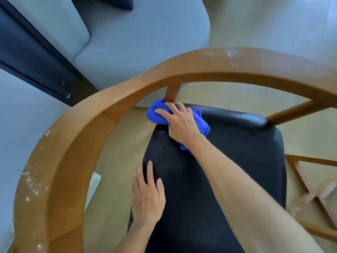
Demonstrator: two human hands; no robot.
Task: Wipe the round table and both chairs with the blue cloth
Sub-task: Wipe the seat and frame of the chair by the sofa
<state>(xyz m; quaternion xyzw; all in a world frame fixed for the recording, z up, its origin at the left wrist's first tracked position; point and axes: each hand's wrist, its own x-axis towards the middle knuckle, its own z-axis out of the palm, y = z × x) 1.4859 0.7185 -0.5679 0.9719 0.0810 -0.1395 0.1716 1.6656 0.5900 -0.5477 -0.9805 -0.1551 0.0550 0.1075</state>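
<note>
Pale grey upholstered sofa [138,42] behind; wooden chair with curved back rail [102,114] and black padded seat [228,161]. Left hand [147,194] flat, fingers relaxed on seat edge. Right hand [179,121] grasps bunched blue cloth [156,114] at seat's far corner against the wooden post

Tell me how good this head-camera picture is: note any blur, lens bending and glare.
Head view: the wide lens bows the chair's wooden rail into a big arc; the rail and the wooden frame at lower right look smeared, while the right hand on the blue cloth and the left hand stay fairly sharp; light is soft and even, with a sheen on the black seat's far edge.
</note>
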